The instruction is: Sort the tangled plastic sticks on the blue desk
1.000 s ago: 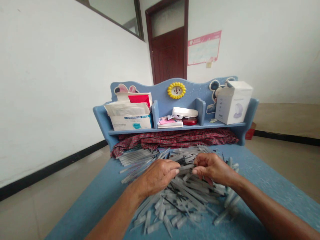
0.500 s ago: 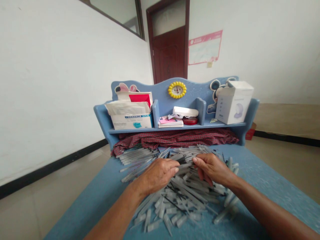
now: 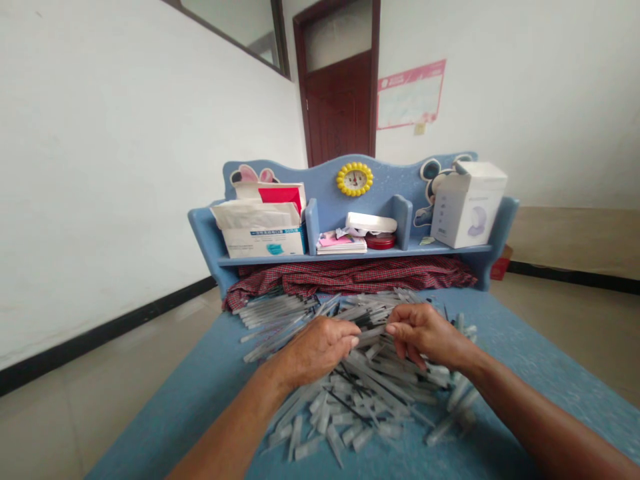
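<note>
My left hand is closed, thumb against fingers, on one end of a translucent pen barrel. At the barrel's other end, my right hand pinches with thumb and forefinger; its other fingers curl below. Whether a small part sits in that pinch is too fine to make out. Under both hands spreads a heap of clear pen barrels, with thin dark refills among them. Short frosted pen caps lie at the near side. A row of longer barrels rests to the left of the heap.
A checked cloth lies along the back of the blue table. Above it, the blue shelf carries a mask box, papers, a red round tin and a white carton. A yellow clock is mounted behind.
My right hand has shifted and turned slightly, its thumb tip a little lower at the barrel's end. My left hand stays almost still. The heap looks the same.
</note>
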`<move>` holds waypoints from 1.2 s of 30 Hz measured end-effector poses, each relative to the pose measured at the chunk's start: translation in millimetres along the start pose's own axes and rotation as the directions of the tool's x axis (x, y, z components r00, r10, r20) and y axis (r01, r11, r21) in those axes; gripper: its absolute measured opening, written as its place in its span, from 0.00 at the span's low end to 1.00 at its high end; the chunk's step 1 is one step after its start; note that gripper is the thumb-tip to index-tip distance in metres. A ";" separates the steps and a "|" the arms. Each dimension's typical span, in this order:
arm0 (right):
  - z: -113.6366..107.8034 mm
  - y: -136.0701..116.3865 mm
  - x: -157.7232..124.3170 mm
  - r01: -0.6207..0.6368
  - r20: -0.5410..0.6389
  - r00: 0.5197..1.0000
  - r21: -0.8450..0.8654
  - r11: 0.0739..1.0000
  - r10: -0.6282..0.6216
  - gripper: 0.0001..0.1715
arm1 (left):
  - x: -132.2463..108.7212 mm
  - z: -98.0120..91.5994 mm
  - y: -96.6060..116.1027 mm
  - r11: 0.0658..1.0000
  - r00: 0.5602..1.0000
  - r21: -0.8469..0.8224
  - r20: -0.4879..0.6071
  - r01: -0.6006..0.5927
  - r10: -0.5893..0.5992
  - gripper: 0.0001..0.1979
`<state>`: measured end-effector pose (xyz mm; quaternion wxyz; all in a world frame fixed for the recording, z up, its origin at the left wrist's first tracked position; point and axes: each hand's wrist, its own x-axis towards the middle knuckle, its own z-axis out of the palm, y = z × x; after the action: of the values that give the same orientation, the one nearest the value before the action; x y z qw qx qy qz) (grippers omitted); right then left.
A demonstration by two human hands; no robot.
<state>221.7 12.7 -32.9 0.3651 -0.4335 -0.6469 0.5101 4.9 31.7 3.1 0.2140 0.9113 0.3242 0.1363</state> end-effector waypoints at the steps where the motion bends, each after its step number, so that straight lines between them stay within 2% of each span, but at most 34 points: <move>1: -0.3 0.4 -0.3 0.002 0.019 1.000 0.034 0.999 -0.002 0.19 | -0.2 -0.1 -0.2 0.998 0.999 -0.049 0.028 0.027 -0.026 0.14; 6: -1.1 1.2 -1.4 0.024 0.116 0.992 0.148 0.989 -0.041 0.17 | -2.4 -2.0 -2.7 0.908 0.961 -0.342 0.212 0.242 -0.176 0.13; 10: -0.3 -0.1 -2.8 0.040 0.138 0.989 0.147 0.988 -0.060 0.16 | -5.0 -5.3 -2.1 0.833 0.931 -0.440 0.291 0.335 -0.221 0.15; 12: 0.4 -0.8 -3.5 0.052 0.123 0.990 0.122 0.991 -0.067 0.16 | -5.4 -5.6 -1.4 0.821 0.932 -0.465 0.295 0.332 -0.209 0.15; 18: 1.9 -1.9 -3.4 0.053 0.053 0.997 0.085 0.995 -0.058 0.16 | -1.0 1.1 -3.1 0.837 0.956 -0.466 0.188 0.287 -0.224 0.08; 21: 1.0 -2.4 -3.3 0.059 0.050 0.997 0.080 0.995 -0.063 0.16 | 0.4 2.1 -4.8 0.819 0.949 -0.488 0.228 0.303 -0.216 0.07; 26: -4.4 -2.1 -1.5 0.081 -0.008 0.997 0.055 0.995 -0.081 0.13 | -0.5 -1.6 -7.5 0.803 0.939 -0.496 0.261 0.331 -0.225 0.12; 29: -10.5 2.4 3.2 0.088 -0.103 0.991 -0.019 0.996 -0.090 0.10 | -0.6 -1.8 -11.3 0.806 0.942 -0.493 0.233 0.327 -0.241 0.13; 32: -20.3 10.7 9.2 0.011 -0.237 0.970 -0.173 0.985 -0.053 0.09 | 0.0 -0.3 -15.4 0.804 0.941 -0.491 0.219 0.336 -0.259 0.12; 34: -28.2 16.5 12.3 -0.056 -0.347 0.935 -0.357 0.932 -0.077 0.09 | 0.6 0.5 -17.0 0.796 0.934 -0.490 0.220 0.355 -0.282 0.12; 36: -35.4 21.2 14.0 -0.123 -0.419 0.895 -0.563 0.817 -0.154 0.11 | 1.0 0.7 -17.2 0.794 0.929 -0.483 0.218 0.369 -0.299 0.12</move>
<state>253.1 40.1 -45.7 0.3592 -0.6229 -0.6727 0.1744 -3.2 44.1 -5.7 0.4918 0.7552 0.4171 0.1182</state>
